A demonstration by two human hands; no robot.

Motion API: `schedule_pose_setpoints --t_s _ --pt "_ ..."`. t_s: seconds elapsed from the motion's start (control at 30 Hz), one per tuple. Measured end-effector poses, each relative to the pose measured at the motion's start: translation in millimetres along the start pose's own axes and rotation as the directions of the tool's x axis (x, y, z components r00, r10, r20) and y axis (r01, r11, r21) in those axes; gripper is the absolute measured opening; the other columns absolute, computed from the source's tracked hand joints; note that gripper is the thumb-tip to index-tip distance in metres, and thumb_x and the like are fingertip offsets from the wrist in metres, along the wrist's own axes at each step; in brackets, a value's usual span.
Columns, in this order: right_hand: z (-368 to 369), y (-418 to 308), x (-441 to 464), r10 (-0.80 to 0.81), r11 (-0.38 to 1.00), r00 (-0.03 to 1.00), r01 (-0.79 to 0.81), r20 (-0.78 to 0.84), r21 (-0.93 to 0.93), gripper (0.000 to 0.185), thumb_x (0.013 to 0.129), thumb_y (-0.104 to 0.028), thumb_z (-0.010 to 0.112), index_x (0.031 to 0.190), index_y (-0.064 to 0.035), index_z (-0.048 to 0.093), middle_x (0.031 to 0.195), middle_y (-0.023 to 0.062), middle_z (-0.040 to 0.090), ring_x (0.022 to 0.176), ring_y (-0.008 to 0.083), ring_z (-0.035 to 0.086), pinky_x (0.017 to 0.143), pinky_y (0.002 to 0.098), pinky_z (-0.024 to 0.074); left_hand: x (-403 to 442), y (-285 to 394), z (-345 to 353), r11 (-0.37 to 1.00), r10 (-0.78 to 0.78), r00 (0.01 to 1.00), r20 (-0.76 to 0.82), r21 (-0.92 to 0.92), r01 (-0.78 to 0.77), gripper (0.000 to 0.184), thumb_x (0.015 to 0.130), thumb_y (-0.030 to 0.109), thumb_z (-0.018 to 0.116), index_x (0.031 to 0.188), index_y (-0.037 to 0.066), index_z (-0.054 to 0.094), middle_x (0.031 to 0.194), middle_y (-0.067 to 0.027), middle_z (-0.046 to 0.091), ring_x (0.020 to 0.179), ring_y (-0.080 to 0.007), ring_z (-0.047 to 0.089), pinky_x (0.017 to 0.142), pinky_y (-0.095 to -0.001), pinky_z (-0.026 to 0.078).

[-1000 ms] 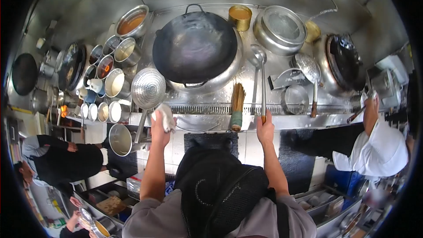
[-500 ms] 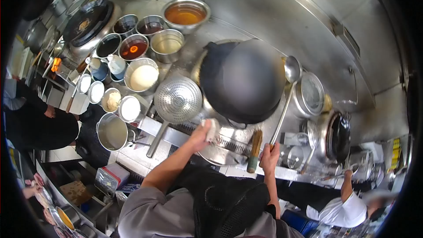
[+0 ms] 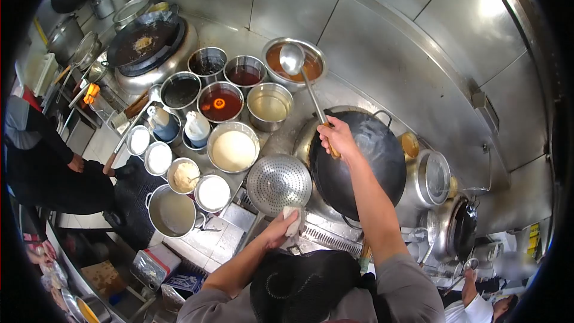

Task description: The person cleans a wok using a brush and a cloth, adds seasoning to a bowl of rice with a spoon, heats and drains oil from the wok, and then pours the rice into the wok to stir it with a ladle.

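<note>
My right hand [image 3: 336, 136] is wrapped round the wooden grip of a ladle [image 3: 310, 87]. The ladle's cup is over the metal bowl of amber liquid [image 3: 321, 76] at the back; I cannot tell whether it touches the liquid. Beneath my right forearm sits a black wok [image 3: 376, 173] with faint haze inside it. My left hand [image 3: 280, 230] is closed on a folded whitish cloth [image 3: 292, 218], just in front of a round perforated strainer [image 3: 279, 184]. The strainer's handle is hidden near my left hand.
Several metal pots of dark, red and pale liquids, including a creamy white one [image 3: 233, 151], stand left of the wok. White tubs [image 3: 213, 193] line the counter edge. Another wok [image 3: 146, 39] is at the back left. Co-workers stand at far left and lower right.
My right hand has swung the ladle from the right of the wok across to the amber bowl. My left hand keeps the cloth. The view has shifted.
</note>
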State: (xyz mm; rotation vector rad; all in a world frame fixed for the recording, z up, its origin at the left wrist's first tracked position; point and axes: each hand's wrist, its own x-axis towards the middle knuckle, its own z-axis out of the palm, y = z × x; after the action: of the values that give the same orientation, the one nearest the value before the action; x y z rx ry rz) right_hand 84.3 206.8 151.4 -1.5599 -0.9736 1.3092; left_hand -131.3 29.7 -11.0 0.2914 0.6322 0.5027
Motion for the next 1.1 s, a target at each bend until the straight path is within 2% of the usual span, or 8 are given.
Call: schedule_pose_setpoints --t_s 0.2,0.27,0.37,0.4,0.5,0.73,0.8,1.1 --pt "16 -12 47 0.025 0.929 0.992 -0.067 -0.12 -0.364 0.072 0.09 -0.011 0.062 0.149 0.005 0.025 0.067 0.0039 0.054 0.049 0.0119 0.05 0.042 0.0286 0.0432 -14 10 -7 0.994 -0.039 0.995 0.086 -0.102 0.048 0.041 0.099 0.026 0.056 0.133 0.009 0.041 0.109 -0.0108 0.058 0.092 -0.0254 0.064 0.078 -0.0397 0.056" --pt "23 -15 57 0.007 0.928 0.988 -0.065 -0.156 -0.367 0.052 0.09 -0.009 0.06 0.136 0.0086 0.042 0.067 0.0047 0.054 0.049 0.0123 0.05 0.041 0.0297 0.0433 -13 7 -15 0.991 -0.028 0.996 0.084 -0.124 0.038 0.041 0.099 0.026 0.057 0.133 0.009 0.041 0.11 -0.0115 0.057 0.092 -0.0262 0.064 0.078 -0.0404 0.057" --pt "21 -24 81 0.155 0.988 0.988 -0.155 0.003 -0.021 0.015 0.092 -0.01 0.058 0.085 -0.004 0.046 0.065 0.0041 0.053 0.048 0.0124 0.051 0.04 0.0292 0.0424 -18 12 -17 0.994 -0.035 0.997 0.063 -0.097 0.041 0.041 0.098 0.027 0.058 0.132 0.008 0.042 0.11 -0.0111 0.057 0.092 -0.0254 0.063 0.079 -0.0382 0.057" --pt "21 -33 85 0.15 0.989 0.989 -0.15 0.004 -0.019 0.015 0.092 -0.01 0.058 0.085 -0.004 0.046 0.065 0.0041 0.053 0.048 0.0124 0.051 0.04 0.0292 0.0424 -21 15 -15 0.996 -0.026 0.999 0.034 -0.088 0.029 0.041 0.098 0.027 0.058 0.131 0.008 0.043 0.109 -0.0107 0.057 0.091 -0.0248 0.064 0.078 -0.0369 0.057" --pt "17 -51 92 0.312 0.657 0.906 -0.424 0.287 0.623 0.02 0.095 -0.015 0.052 0.078 -0.0083 0.044 0.062 0.0 0.048 0.049 0.0097 0.049 0.041 0.0233 0.0418 -26 23 -15 0.999 0.006 1.0 0.018 -0.051 -0.005 0.039 0.098 0.028 0.058 0.128 0.007 0.045 0.105 -0.0094 0.059 0.088 -0.022 0.063 0.074 -0.0353 0.057" --pt "-4 -41 77 0.154 0.636 0.933 -0.346 0.326 0.69 0.022 0.097 -0.016 0.05 0.077 -0.0068 0.045 0.061 -0.001 0.046 0.048 0.0086 0.048 0.044 0.0219 0.0427 -36 23 -8 0.988 0.088 0.995 -0.054 0.135 -0.08 0.04 0.098 0.029 0.058 0.127 0.004 0.046 0.101 -0.0106 0.061 0.075 -0.0208 0.065 0.063 -0.033 0.057" --pt "-15 -40 68 0.132 0.422 0.896 -0.437 0.423 0.794 0.021 0.096 -0.014 0.051 0.078 -0.0048 0.046 0.063 0.0001 0.046 0.048 0.0084 0.048 0.044 0.0216 0.043 -41 21 -1 0.98 0.101 0.993 -0.067 0.18 -0.088 0.039 0.098 0.029 0.058 0.126 0.005 0.045 0.1 -0.01 0.06 0.071 -0.0199 0.064 0.06 -0.0332 0.057" --pt "-55 -51 -8 0.034 0.285 0.899 -0.427 0.436 0.858 0.02 0.094 -0.011 0.053 0.079 0.0003 0.047 0.067 0.0025 0.049 0.05 0.0085 0.05 0.044 0.0211 0.0434 -44 -13 11 0.976 0.127 0.983 -0.13 0.196 -0.1 0.047 0.1 0.048 0.044 0.125 0.008 0.045 0.096 -0.0097 0.061 0.067 -0.0226 0.064 0.053 -0.0348 0.054"
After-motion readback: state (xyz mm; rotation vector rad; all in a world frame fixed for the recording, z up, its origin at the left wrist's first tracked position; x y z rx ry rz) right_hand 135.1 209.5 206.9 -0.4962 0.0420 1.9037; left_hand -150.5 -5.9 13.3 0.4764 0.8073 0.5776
